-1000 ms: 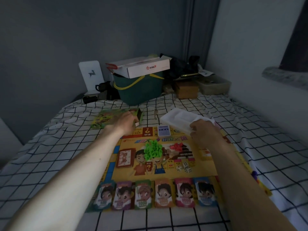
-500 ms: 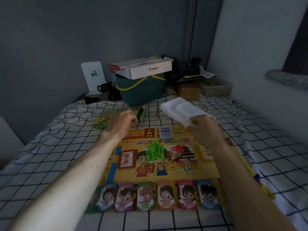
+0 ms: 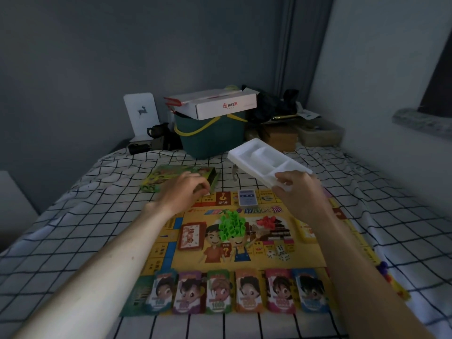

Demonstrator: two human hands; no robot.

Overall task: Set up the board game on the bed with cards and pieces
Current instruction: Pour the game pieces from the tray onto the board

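Observation:
A yellow game board (image 3: 303, 255) lies on the checked bed. Green houses (image 3: 231, 226), red pieces (image 3: 269, 221) and dice (image 3: 277, 253) sit at its middle, a red card deck (image 3: 190, 237) to the left, a blue deck (image 3: 247, 198) at the far edge. Several money stacks (image 3: 232, 293) line the near edge. My right hand (image 3: 297, 188) grips a white plastic tray (image 3: 263, 160), lifted and tilted above the board's far right. My left hand (image 3: 187, 189) curls at the corner of the green game box (image 3: 171, 176), its fingers closed on the box edge.
At the bed's head stand a green basket (image 3: 211, 137) with a white carton (image 3: 220, 105) on top, a white card stand (image 3: 140, 113), a dark mug (image 3: 157, 130) and cardboard boxes (image 3: 281, 138). A wall runs along the right. Checked sheet (image 3: 73, 228) spreads left of the board.
My right hand has lifted the white tray off the board's far edge and raised it. My left hand stays at the game box corner.

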